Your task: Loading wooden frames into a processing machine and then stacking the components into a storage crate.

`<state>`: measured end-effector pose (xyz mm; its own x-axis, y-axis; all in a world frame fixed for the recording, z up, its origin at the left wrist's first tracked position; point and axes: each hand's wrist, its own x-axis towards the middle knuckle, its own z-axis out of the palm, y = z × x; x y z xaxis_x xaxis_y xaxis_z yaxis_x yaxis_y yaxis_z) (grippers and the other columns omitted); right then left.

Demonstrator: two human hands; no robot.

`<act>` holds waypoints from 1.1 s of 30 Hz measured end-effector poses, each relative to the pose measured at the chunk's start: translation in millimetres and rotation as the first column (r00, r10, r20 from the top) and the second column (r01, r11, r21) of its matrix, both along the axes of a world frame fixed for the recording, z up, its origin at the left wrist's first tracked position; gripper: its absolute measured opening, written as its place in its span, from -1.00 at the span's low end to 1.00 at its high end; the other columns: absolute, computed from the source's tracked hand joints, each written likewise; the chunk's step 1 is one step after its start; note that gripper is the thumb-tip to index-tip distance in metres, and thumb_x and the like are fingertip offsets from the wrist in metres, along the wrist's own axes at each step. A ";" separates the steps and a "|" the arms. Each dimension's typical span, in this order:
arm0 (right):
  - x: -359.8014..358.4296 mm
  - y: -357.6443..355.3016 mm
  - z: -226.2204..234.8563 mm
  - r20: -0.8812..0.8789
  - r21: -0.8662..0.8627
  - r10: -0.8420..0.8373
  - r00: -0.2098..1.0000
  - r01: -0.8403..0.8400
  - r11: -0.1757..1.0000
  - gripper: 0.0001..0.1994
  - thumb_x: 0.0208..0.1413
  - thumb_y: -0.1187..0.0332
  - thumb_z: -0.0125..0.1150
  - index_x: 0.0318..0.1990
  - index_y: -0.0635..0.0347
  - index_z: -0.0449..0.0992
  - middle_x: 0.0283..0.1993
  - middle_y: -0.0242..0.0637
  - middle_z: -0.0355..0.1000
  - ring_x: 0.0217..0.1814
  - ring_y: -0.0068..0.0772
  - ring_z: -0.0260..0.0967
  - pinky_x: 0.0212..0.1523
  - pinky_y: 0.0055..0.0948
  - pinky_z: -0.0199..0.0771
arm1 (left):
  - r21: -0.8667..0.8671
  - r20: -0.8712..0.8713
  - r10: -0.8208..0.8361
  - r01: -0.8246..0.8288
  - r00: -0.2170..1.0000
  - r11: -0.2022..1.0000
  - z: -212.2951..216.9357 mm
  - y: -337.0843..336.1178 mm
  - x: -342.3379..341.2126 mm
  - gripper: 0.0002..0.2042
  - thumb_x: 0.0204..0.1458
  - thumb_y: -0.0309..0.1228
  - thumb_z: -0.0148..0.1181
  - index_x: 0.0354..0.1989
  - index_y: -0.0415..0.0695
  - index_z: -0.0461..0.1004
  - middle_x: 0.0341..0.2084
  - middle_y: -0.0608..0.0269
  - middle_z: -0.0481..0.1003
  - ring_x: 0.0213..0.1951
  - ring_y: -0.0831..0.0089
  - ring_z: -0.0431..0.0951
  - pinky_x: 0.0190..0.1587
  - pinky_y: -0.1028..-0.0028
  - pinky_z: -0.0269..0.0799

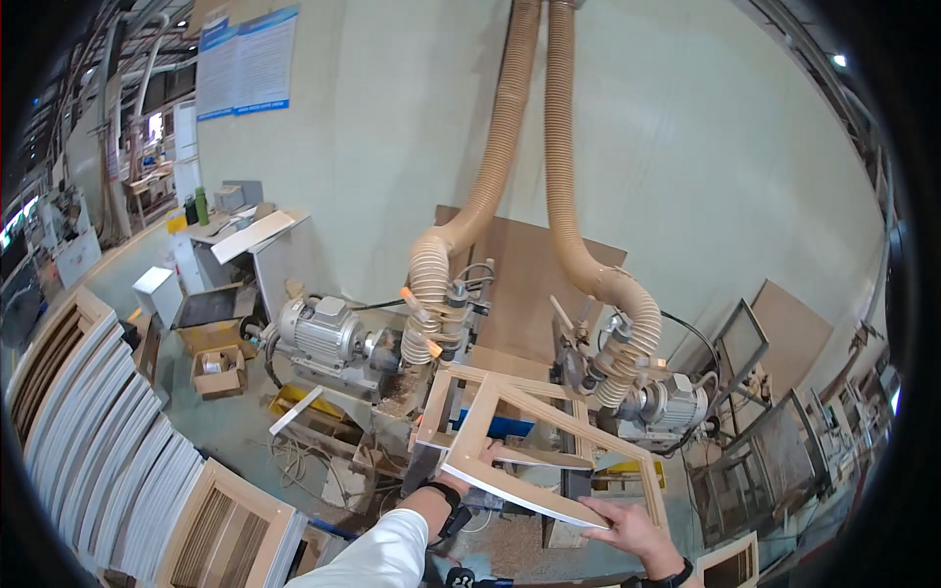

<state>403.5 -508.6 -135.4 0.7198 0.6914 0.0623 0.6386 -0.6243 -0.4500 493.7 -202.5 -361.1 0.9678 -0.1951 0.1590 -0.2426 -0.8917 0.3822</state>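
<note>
Both hands hold a light wooden frame with a white outer edge, tilted in front of the machine. My left hand is closed around its near left part, with some fingers hidden by the wood. Farther right, my right hand grips the near rail, thumb and fingers at its white edge. Beneath and beyond the held piece, a second wooden frame lies across the machine between two motor units. Whether the two frames touch, I cannot tell. A blue part shows through the opening.
A grey motor stands left and another motor right, under ribbed tan hoses. A long row of stacked frames curves along the left. One more frame is low at right. A cardboard box sits on the floor.
</note>
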 end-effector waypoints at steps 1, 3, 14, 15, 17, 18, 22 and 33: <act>5.7 10.9 -2.5 -0.067 -0.063 0.002 0.998 -0.006 0.998 -0.45 -0.06 -0.05 0.23 0.07 0.00 0.40 -0.22 -0.08 0.48 -0.22 0.01 0.44 -0.22 -0.24 0.48 | 0.091 -0.127 -0.029 0.040 0.992 0.995 11.4 -4.8 -1.5 -0.42 -0.12 -0.05 0.14 0.03 -0.19 0.34 0.01 -0.05 0.35 0.08 0.05 0.32 0.13 0.16 0.20; 33.7 16.3 -19.9 -0.055 -0.060 0.023 0.998 -0.027 0.998 -0.46 -0.03 -0.05 0.20 0.08 -0.02 0.40 -0.23 -0.07 0.48 -0.25 0.02 0.44 -0.23 -0.22 0.48 | -0.033 -0.266 -0.193 0.191 0.945 0.981 56.9 -21.0 -26.0 -0.53 -0.12 -0.08 0.15 -0.13 -0.18 0.42 -0.24 -0.05 0.47 -0.11 0.09 0.46 -0.05 0.13 0.35; 136.5 85.2 -130.2 0.019 -0.196 0.111 0.994 -0.105 0.975 -0.47 0.02 -0.15 0.05 0.09 -0.13 0.36 -0.21 -0.05 0.47 -0.26 0.08 0.44 -0.25 -0.13 0.46 | 0.103 -0.628 0.268 -0.263 0.730 0.959 154.4 32.6 -327.4 -0.47 -0.16 0.02 0.22 -0.18 -0.20 0.48 -0.50 -0.12 0.50 -0.41 -0.06 0.52 -0.35 0.12 0.44; 142.9 82.4 -150.5 0.048 -0.166 0.096 0.994 -0.087 0.982 -0.47 0.01 -0.12 0.08 0.09 -0.11 0.36 -0.21 -0.06 0.45 -0.26 0.05 0.44 -0.26 -0.14 0.45 | 0.122 -0.639 0.319 -0.318 0.699 0.940 164.5 39.0 -344.8 -0.46 -0.17 0.03 0.23 -0.16 -0.19 0.48 -0.52 -0.11 0.50 -0.42 -0.05 0.53 -0.35 0.13 0.44; 152.0 85.1 -175.6 0.059 -0.124 0.081 0.995 -0.074 0.990 -0.49 -0.01 -0.09 0.13 0.07 -0.10 0.38 -0.24 -0.09 0.43 -0.27 0.04 0.43 -0.26 -0.13 0.44 | 0.156 -0.655 0.389 -0.388 0.648 0.908 183.0 42.4 -382.8 -0.45 -0.18 0.04 0.24 -0.14 -0.17 0.48 -0.54 -0.10 0.50 -0.44 -0.03 0.54 -0.35 0.14 0.45; 155.1 85.8 -185.3 0.083 -0.091 0.057 0.995 -0.049 0.995 -0.50 -0.03 -0.05 0.17 0.06 -0.09 0.39 -0.27 -0.12 0.42 -0.28 0.03 0.43 -0.25 -0.12 0.43 | 0.172 -0.644 0.466 -0.478 0.607 0.861 190.6 41.3 -400.5 -0.43 -0.20 0.05 0.25 -0.13 -0.18 0.48 -0.54 -0.11 0.50 -0.44 -0.03 0.54 -0.35 0.15 0.45; 174.0 85.2 -213.3 0.193 -0.076 0.014 0.981 0.000 0.997 -0.50 -0.14 0.06 0.29 0.01 -0.04 0.44 -0.31 -0.19 0.38 -0.22 -0.08 0.37 -0.22 -0.17 0.36 | 0.215 -0.502 0.721 -0.738 0.478 0.640 161.7 25.6 -452.5 -0.44 -0.26 0.03 0.31 -0.19 -0.19 0.51 -0.49 -0.13 0.51 -0.44 -0.01 0.54 -0.35 0.17 0.45; 182.2 95.7 -204.6 0.138 -0.033 0.086 0.987 -0.082 0.996 -0.48 -0.33 0.39 0.42 -0.06 0.10 0.47 -0.39 -0.21 0.35 -0.26 -0.15 0.30 -0.23 -0.22 0.28 | 0.232 -0.297 0.908 -0.900 0.295 0.368 118.1 21.8 -508.5 -0.47 -0.21 0.16 0.20 -0.47 -0.15 0.46 -0.65 -0.01 0.49 -0.52 0.03 0.53 -0.44 0.16 0.45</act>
<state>585.7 -412.9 -340.0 0.6448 0.7518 0.1382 0.7444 -0.5765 -0.3370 -14.8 -180.7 -243.0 0.5121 0.8386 -0.1859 0.8536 -0.4726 0.2191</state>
